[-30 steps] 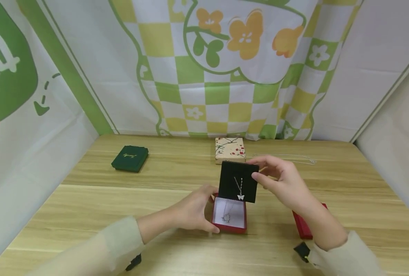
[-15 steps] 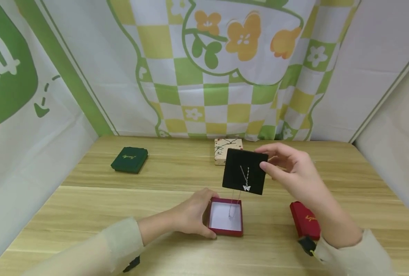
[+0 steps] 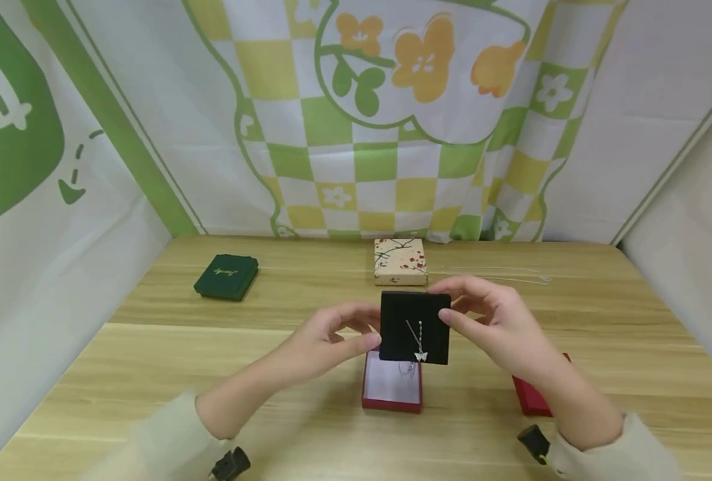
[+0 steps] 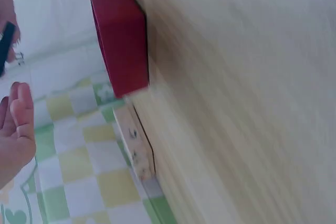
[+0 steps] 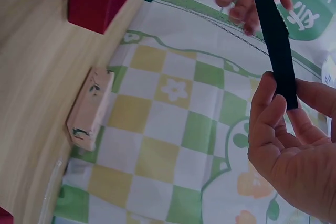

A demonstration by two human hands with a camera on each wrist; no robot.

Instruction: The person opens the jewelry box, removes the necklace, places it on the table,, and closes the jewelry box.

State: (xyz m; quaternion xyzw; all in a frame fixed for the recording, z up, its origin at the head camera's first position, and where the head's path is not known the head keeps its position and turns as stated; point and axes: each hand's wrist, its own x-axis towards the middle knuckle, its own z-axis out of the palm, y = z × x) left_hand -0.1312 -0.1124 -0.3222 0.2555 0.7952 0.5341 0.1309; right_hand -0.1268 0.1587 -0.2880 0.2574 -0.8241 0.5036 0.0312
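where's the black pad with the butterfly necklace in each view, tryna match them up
Head: the black pad is below and slightly right of centre, face showing.
Left wrist: partly cut off at the left edge, upper half.
Right wrist: nearly edge-on, upper right.
Shared landmark: the flowered cream box.

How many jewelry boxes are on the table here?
3: a dark green box at left, a floral box at the back, an open red box at center. The red piece partly hidden by the right forearm looks like a lid, so uncounted.
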